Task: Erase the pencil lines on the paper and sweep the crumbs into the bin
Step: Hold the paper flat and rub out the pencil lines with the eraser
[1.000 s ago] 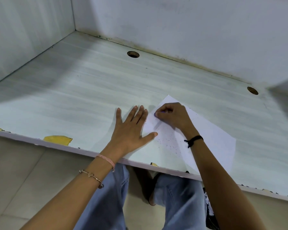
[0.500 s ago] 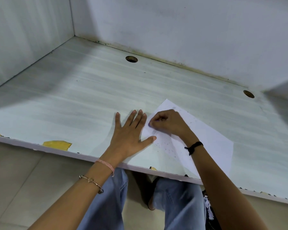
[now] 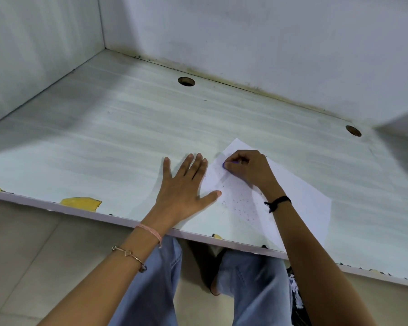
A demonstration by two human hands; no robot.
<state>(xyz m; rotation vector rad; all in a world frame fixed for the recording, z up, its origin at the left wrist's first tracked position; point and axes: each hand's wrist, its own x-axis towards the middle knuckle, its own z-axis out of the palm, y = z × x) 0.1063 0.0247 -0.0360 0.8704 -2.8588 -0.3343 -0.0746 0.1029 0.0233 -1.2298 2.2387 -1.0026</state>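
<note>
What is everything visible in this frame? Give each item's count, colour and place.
white sheet of paper: one, white, on the desk near its front edge
dark eraser crumbs: many, dark, scattered on the paper between the hands
small blue eraser: one, blue, on the paper
pale wood-grain desk top: one, whitish grey, between white walls
round cable holes: two, brown-rimmed, along the desk's back edge
yellow chipped patches: several, yellow, on the desk's front edge
bin: none in view
blue jeans: one pair, blue, below the desk
black wristband: one, black, right wrist
left hand: one, flat on the desk, thumb on the paper
right hand: one, pinches the eraser
</note>
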